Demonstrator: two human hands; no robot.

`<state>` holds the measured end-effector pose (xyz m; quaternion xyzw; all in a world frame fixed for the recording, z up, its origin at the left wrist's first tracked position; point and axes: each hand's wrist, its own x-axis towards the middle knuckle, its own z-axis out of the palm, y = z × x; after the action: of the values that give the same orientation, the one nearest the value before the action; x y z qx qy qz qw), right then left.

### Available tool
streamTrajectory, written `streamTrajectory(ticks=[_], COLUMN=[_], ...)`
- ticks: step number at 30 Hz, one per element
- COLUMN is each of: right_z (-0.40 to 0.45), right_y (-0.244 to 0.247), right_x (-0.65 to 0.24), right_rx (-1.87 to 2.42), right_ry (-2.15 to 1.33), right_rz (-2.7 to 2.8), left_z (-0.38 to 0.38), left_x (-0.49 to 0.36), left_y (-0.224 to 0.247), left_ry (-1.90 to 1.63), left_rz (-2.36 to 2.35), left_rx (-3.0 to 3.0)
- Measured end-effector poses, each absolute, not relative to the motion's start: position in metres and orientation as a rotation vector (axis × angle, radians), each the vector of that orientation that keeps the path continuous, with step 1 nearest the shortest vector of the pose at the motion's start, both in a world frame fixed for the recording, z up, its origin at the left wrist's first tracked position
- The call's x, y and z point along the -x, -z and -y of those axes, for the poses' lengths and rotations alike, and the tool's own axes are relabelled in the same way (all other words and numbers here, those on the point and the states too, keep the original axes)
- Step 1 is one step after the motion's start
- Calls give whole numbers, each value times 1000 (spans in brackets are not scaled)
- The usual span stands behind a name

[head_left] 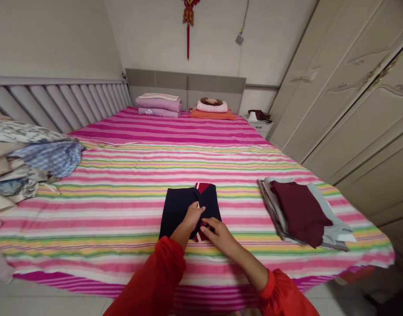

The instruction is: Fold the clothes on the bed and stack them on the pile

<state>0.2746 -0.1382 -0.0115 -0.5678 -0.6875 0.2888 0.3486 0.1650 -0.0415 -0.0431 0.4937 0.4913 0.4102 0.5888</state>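
A folded navy garment (178, 210) with red and white trim lies on the striped bedspread (122, 210), in front of me at the middle of the bed. My left hand (192, 217) rests on its centre, fingers gathered on the fabric along the middle opening. My right hand (218, 235) sits just to the lower right, with thumb and fingertips pinched at the garment's near edge by the red-and-white trim. Red sleeves cover both forearms near the bottom of the view. The garment's lower middle is partly hidden by my hands.
A folded stack of maroon and grey clothes (302, 215) lies to the right on the bed, and a heaped pile of patterned cloth (33, 158) lies at the left edge. Folded bedding (158, 104) sits by the headboard. A cream wardrobe (346, 96) stands along the right.
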Motion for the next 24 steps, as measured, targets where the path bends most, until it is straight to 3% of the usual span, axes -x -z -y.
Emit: streamTrajectory(ticks=[4, 7, 11, 15, 24], right_z=[151, 146, 144, 148, 147], right_y=[8, 17, 40, 54, 69], right_x=[-282, -283, -278, -280, -294], right_rx=[1479, 1578, 1670, 1654, 1531], right_ry=[-357, -208, -241, -243, -217], right_rz=[1895, 2024, 2117, 2104, 2113], left_z=[40, 45, 51, 39, -2], left_x=[-160, -166, -187, -205, -216], left_y=[26, 12, 13, 26, 36], left_ry=[-992, -968, -550, -290, -345], left_rz=[-1284, -1303, -1206, -1362, -1614], left_rx=[-1343, -1841, -2547, -2554, -2382])
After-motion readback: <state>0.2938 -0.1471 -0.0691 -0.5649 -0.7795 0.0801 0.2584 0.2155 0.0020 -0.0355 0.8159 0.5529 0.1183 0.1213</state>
